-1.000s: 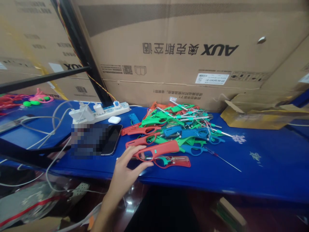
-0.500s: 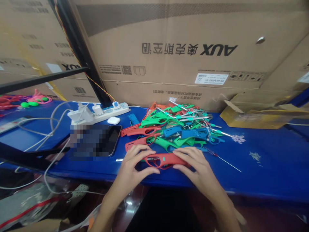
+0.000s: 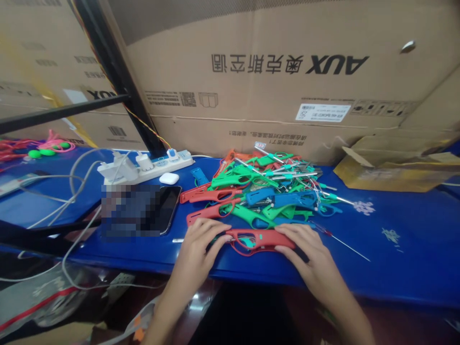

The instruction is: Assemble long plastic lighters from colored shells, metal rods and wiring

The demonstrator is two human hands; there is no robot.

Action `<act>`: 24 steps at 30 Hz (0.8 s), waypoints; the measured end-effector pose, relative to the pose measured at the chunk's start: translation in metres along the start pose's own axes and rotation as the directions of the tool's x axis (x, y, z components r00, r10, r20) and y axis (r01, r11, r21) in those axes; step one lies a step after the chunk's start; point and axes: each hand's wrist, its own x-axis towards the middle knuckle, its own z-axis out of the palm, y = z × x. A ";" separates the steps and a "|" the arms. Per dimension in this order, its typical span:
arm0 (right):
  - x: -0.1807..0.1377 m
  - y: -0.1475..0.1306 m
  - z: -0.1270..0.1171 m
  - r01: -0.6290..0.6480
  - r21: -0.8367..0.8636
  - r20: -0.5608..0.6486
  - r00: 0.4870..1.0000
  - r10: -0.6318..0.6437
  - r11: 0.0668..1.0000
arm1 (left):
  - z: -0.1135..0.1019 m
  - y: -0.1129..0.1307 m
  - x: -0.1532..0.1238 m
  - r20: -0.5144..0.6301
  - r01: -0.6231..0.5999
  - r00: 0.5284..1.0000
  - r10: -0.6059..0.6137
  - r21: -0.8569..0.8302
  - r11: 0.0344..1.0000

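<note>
Between my two hands lies a red long-nose lighter (image 3: 268, 239), level at the table's front edge. My right hand (image 3: 305, 244) grips the handle end, thumb below and fingers above. At the other end my left hand (image 3: 203, 242) pinches the nose, and its fingertips hide that part. A teal piece (image 3: 247, 242) shows inside the trigger opening. A thin metal tube (image 3: 178, 240) pokes out left of my left hand. Just beyond my hands is a heap of lighter parts: a red casing (image 3: 210, 214), a green casing (image 3: 251, 215), a blue casing (image 3: 260, 196) and several metal tubes.
A phone (image 3: 170, 206) rests left of the heap, near a white earbud case (image 3: 169, 178) and a power strip (image 3: 161, 165) with plugs and cables. An opened cardboard box (image 3: 391, 167) stands at the right. A large carton (image 3: 258, 96) walls off the back. The table (image 3: 345, 268) is blue.
My left thumb has moved up to meet the fingers at the lighter's nose. A teal piece now shows in the trigger opening. The view has shifted slightly.
</note>
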 end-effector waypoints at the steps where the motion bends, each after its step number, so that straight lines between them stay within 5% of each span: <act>1: -0.001 0.000 0.000 -0.007 0.004 0.001 1.000 0.007 1.000 | 0.001 0.000 0.000 0.011 0.000 1.000 0.000 0.017 1.000; 12: -0.007 0.002 -0.003 -0.222 0.154 -0.112 0.964 0.240 0.963 | 0.000 0.010 -0.002 0.240 -0.137 0.966 0.094 0.170 0.976; 24: -0.005 0.001 -0.002 -0.219 0.156 0.001 0.975 0.222 0.963 | 0.002 0.010 -0.001 0.267 -0.149 0.958 0.102 0.162 0.975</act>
